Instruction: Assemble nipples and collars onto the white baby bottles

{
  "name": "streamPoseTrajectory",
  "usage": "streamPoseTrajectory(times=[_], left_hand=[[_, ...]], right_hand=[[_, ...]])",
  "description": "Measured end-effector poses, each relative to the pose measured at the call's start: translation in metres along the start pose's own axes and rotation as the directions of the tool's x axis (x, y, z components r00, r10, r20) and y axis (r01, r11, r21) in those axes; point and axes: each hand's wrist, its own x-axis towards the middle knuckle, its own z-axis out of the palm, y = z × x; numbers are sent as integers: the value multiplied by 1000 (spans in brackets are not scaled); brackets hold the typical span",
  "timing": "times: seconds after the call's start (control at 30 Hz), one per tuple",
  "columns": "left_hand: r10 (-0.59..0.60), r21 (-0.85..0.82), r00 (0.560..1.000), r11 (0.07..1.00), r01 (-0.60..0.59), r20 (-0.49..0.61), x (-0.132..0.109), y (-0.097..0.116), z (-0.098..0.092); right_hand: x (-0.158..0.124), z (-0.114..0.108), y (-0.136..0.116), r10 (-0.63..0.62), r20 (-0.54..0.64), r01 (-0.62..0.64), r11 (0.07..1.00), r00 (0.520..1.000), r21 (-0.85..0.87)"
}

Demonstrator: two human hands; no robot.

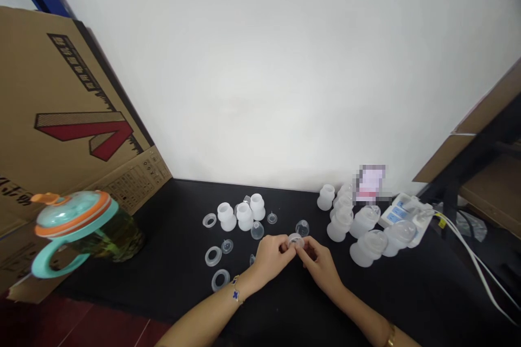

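1. Clear silicone cap (295,241): held between both hands, above the black table (122,284).
2. Left hand (272,259): fingers closed on the cap's left side.
3. Right hand (319,267): fingers closed on the cap's right side.
4. Clear dome (302,227): just behind the cap.
5. Left of cap: silicone rings (213,256), white cups (244,216).
6. Right of cap: larger white bottles (368,246).
7. Far left of cap: teal-and-orange mug (77,227).
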Motion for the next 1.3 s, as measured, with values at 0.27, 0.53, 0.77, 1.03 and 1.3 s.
streamPoseTrajectory(times=[0.27,0.53,0.77,1.03,1.3], left_hand=[[12,3,1000,1000,-12,-4,0,-2,2],[22,-15,1000,1000,-22,-15,1,-5,4],[28,-41,1000,999,-29,-6,2,-7,4],[41,-76,999,996,-40,12,1,-10,5],[55,-105,998,993,-52,26,2,-9,4]], right_hand=[[-1,0,1,-16,-6,16,1000,1000,-6],[0,0,-3,-9,-7,9,999,1000,-41],[0,1,1,-25,-11,24,998,1000,-66],[0,1,5,-13,-3,13,998,1000,-67],[0,2,5,-18,-3,18,998,1000,-54]])
